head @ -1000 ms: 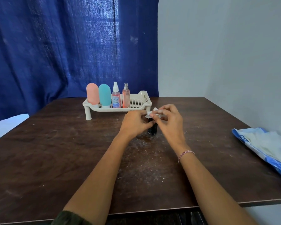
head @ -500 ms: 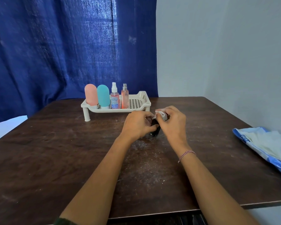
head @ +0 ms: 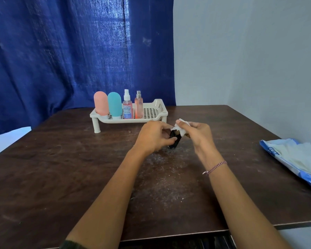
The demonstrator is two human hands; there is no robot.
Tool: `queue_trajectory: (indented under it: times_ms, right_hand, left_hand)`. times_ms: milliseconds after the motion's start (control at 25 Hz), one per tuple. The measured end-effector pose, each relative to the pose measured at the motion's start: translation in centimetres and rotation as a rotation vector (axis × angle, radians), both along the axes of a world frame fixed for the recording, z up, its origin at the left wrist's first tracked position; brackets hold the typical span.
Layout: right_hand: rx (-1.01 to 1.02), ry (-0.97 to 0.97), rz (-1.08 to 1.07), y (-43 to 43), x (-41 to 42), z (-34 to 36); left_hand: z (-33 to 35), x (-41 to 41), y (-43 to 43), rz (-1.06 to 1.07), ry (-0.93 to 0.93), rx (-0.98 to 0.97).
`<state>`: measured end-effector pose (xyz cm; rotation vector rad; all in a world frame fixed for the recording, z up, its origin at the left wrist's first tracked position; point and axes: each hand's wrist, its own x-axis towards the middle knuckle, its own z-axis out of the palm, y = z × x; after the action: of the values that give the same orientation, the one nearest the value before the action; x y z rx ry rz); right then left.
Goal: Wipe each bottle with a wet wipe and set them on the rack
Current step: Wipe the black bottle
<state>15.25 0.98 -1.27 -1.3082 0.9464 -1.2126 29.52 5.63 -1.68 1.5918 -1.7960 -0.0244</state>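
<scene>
A small dark bottle (head: pixel 174 141) is tilted just above the middle of the brown table (head: pixel 61 177). My left hand (head: pixel 153 136) grips its lower body with curled fingers. My right hand (head: pixel 198 134) pinches a white wet wipe (head: pixel 181 129) against the bottle's top. Behind my hands stands the white perforated rack (head: pixel 158 109). On it, from the left, stand a pink bottle (head: pixel 101 103), a teal bottle (head: pixel 114 104), a clear spray bottle with a label (head: pixel 127 106) and a slim pink spray bottle (head: pixel 138 105).
A blue and white pack of wipes (head: pixel 294 157) lies at the table's right edge. The rack's right half holds nothing. A blue curtain (head: pixel 61 51) hangs behind the table and a grey wall stands to the right.
The dark bottle went from standing upright on the table to tilted in my left hand. My right hand has shifted the wipe over its top end.
</scene>
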Motion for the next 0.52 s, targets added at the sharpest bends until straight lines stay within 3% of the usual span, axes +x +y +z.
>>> queue_trajectory:
  times_ms: [200, 520]
  right_hand:
    - [0.167, -0.148, 0.050, -0.6, 0.0, -0.1]
    - [-0.092, 0.015, 0.074, 0.2, 0.8, -0.7]
  left_hand:
    - [-0.3, 0.1, -0.3, -0.020, 0.017, 0.002]
    - [-1.2, 0.7, -0.8, 0.006, 0.071, 0.024]
